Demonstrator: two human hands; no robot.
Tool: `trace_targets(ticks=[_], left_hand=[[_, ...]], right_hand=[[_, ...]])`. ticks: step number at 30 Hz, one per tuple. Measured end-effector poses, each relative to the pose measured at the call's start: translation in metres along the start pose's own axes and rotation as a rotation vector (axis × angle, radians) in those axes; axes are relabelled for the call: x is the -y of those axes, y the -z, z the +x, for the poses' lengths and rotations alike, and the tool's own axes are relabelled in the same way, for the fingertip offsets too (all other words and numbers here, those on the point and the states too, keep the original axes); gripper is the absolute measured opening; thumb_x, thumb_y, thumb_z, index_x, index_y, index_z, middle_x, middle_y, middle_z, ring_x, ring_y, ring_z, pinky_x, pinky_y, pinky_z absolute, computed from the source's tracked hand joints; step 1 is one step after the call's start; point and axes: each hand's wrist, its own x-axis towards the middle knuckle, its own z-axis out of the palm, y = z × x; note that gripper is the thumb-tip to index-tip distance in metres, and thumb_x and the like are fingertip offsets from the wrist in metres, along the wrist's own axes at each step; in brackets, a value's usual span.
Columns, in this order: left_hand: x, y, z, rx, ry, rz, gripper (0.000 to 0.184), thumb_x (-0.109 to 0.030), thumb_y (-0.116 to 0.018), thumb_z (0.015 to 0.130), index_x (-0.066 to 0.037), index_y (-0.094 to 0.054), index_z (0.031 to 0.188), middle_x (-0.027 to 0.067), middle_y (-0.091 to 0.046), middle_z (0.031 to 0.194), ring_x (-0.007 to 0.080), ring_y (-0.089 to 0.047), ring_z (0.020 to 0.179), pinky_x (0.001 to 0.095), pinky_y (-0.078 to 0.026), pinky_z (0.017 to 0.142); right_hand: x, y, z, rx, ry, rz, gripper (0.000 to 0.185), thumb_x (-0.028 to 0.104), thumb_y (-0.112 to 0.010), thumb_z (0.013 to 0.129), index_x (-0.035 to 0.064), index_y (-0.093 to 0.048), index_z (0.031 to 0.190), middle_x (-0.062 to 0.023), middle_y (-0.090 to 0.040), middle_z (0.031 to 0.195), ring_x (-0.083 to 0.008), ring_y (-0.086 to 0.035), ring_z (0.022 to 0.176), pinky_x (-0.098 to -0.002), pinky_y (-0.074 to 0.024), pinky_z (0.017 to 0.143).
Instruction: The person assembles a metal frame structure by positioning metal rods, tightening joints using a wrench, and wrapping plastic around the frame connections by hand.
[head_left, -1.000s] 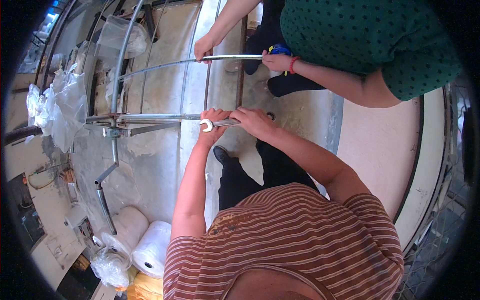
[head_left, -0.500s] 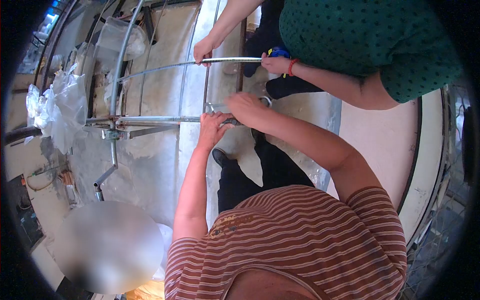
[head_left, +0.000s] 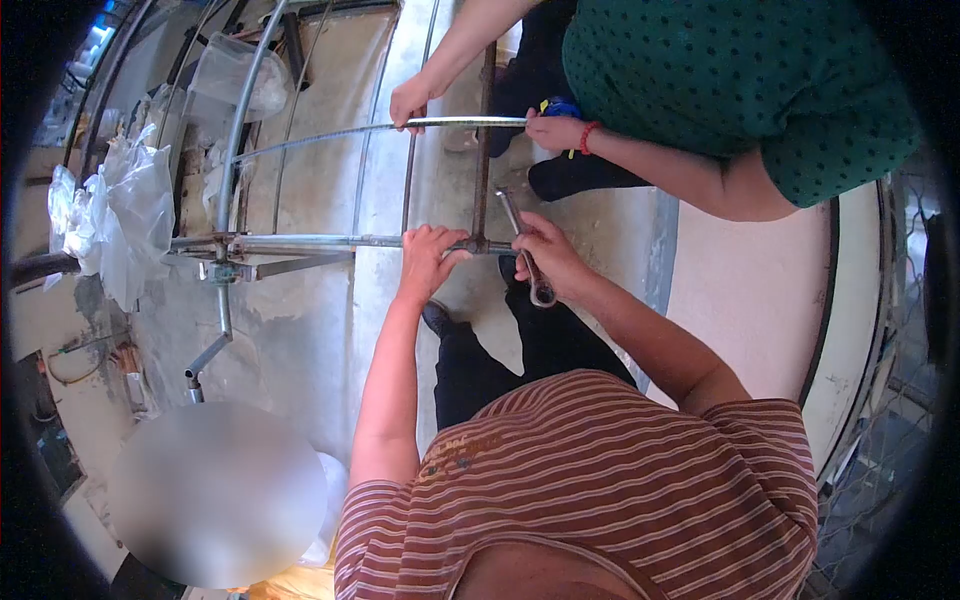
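My right hand (head_left: 548, 255) is closed around a metal wrench (head_left: 537, 280), with its ring end toward my body and its other end pointing away. The wrench is just right of a joint (head_left: 478, 243) where a dark rusty bar meets a horizontal metal pipe (head_left: 310, 240). Left of that joint, my left hand (head_left: 430, 258) grips the pipe, fingers over the top and thumb toward the joint.
Across the frame, a co-worker in a dark green top (head_left: 720, 90) holds a tape measure (head_left: 560, 107) with its blade (head_left: 470, 121) stretched left. Clear plastic sheeting (head_left: 135, 215) hangs at the left beside a curved pipe (head_left: 243, 110). A bent crank-like pipe (head_left: 225, 320) hangs below.
My right hand has moved right and toward my body with the wrench, which has swung from roughly level to steep. My left hand stays on the pipe. The co-worker's hands are almost unmoved.
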Motion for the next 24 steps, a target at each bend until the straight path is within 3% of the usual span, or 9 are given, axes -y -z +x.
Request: trace_targets(ticks=[3,4,7,10,13,16,19,22,24], left_hand=[[0.0,0.002,0.0,-0.007,-0.029,0.003,0.033,-0.035,-0.069,0.078,-0.017,-0.068,0.106,0.0,-0.062,0.087,0.023,-0.052,0.084,0.0382,-0.033,0.083],[0.0,0.002,0.001,-0.008,-0.035,0.0,0.033,-0.035,-0.069,0.078,-0.017,-0.068,0.105,-0.0004,-0.061,0.087,0.0231,-0.052,0.083,0.038,-0.034,0.081],[0.0,0.0,0.0,-0.018,-0.048,0.027,0.031,-0.033,-0.069,0.078,-0.017,-0.067,0.105,-0.0002,-0.061,0.087,0.0231,-0.052,0.084,0.0379,-0.034,0.082],[0.006,0.001,-0.001,0.042,-0.023,-0.003,0.034,-0.034,-0.069,0.079,-0.014,-0.066,0.107,0.0015,-0.063,0.09,0.024,-0.054,0.087,0.0384,-0.034,0.084],[0.008,0.003,-0.002,0.064,-0.022,-0.03,0.034,-0.032,-0.069,0.08,-0.013,-0.066,0.109,0.0018,-0.064,0.092,0.0239,-0.054,0.088,0.0385,-0.034,0.084],[0.008,0.001,-0.003,0.001,-0.053,-0.054,0.032,-0.029,-0.07,0.078,-0.014,-0.066,0.106,0.0007,-0.061,0.086,0.023,-0.052,0.084,0.0374,-0.034,0.083],[0.008,0.002,-0.002,-0.003,-0.046,-0.072,0.033,-0.029,-0.069,0.079,-0.014,-0.066,0.107,0.0006,-0.061,0.086,0.0229,-0.052,0.084,0.0372,-0.034,0.083],[0.004,0.005,0.0,-0.004,-0.046,-0.066,0.033,-0.031,-0.069,0.079,-0.014,-0.066,0.107,0.0005,-0.061,0.087,0.0227,-0.052,0.084,0.037,-0.034,0.082],[0.005,0.005,0.0,0.012,-0.026,-0.066,0.034,-0.032,-0.069,0.078,-0.014,-0.067,0.107,0.0004,-0.061,0.087,0.0227,-0.052,0.084,0.037,-0.034,0.082]], right_hand=[[-0.016,0.0,0.027,-0.114,-0.064,0.311,0.019,0.008,-0.05,0.093,0.0078,-0.054,0.111,-0.004,-0.057,0.078,-0.013,-0.057,0.059,-0.0302,-0.0518,0.048],[-0.016,-0.002,0.033,-0.176,-0.116,0.346,0.009,0.007,-0.05,0.092,0.0085,-0.054,0.101,-0.0039,-0.057,0.078,-0.0124,-0.056,0.057,-0.0292,-0.0501,0.046],[-0.014,-0.016,0.048,0.006,-0.214,0.168,0.003,0.008,-0.05,0.093,0.0079,-0.053,0.095,-0.0037,-0.056,0.075,-0.013,-0.055,0.056,-0.0295,-0.0496,0.046],[-0.02,-0.027,0.06,0.136,-0.2,0.209,0.004,0.008,-0.053,0.085,0.0047,-0.053,0.082,-0.0079,-0.054,0.064,-0.0203,-0.054,0.05,-0.0342,-0.0467,0.043],[-0.024,-0.021,0.064,0.052,-0.166,0.182,0.01,0.008,-0.053,0.085,0.004,-0.054,0.077,-0.0076,-0.054,0.062,-0.0205,-0.053,0.048,-0.0341,-0.0468,0.043],[-0.038,0.0,0.077,0.038,-0.249,0.227,0.003,0.007,-0.048,0.094,0.0076,-0.049,0.096,-0.0034,-0.055,0.072,-0.0122,-0.053,0.055,-0.0277,-0.0458,0.044],[-0.037,0.004,0.062,-0.005,-0.19,0.264,0.01,0.011,-0.053,0.087,0.0051,-0.054,0.096,-0.0059,-0.055,0.071,-0.0168,-0.054,0.052,-0.0317,-0.0473,0.043],[-0.026,0.007,0.03,0.055,-0.102,0.098,0.027,0.01,-0.053,0.088,0.0063,-0.048,0.114,-0.0052,-0.055,0.078,-0.0149,-0.055,0.055,-0.0302,-0.0481,0.045],[-0.011,0.008,0.002,0.1,-0.017,0.044,0.012,0.01,-0.047,0.092,0.0082,-0.048,0.103,-0.0036,-0.055,0.08,-0.0123,-0.055,0.059,-0.0277,-0.0471,0.048]])
